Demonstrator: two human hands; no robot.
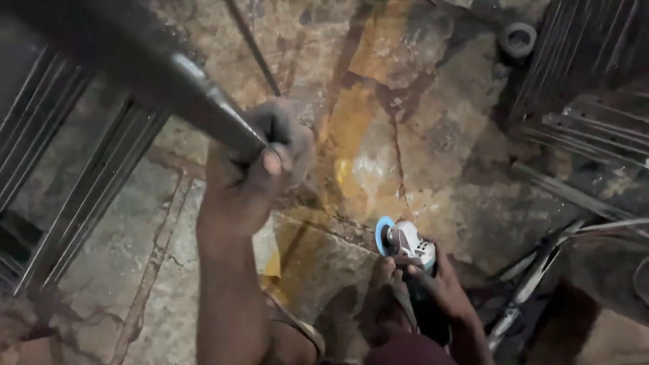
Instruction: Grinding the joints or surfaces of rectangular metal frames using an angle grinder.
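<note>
No boxes, labels or signs anywhere in this shot, just a cracked stone floor (433,135) with a big yellow-orange stain running down the middle of it.

Left hand (260,165) is up high, closed in a full fist around the end of a metal bar (162,74) — the bar slants away toward the top left corner of the view, thumb pressed across the fingers. The grip looks tight.

Right hand (436,284) is lower down, near the bottom edge, wrapped around the dark body of an angle grinder (409,247). The grinder's grey head points up and left, and its blue disc (383,234) sits at the tip, just above the floor from what I can see — can't tell if it's actually touching. The grinder is well below and to the right of the bar end, so the two hands are apart.

Around the edges: a metal frame (81,182) of parallel bars leans along the left side, more metal strips (595,128) are stacked at the right edge, and a small ring-shaped part (518,37) lies on the floor near the top right corner. A few loose rods (541,270) lie just right of the grinder hand.
</note>
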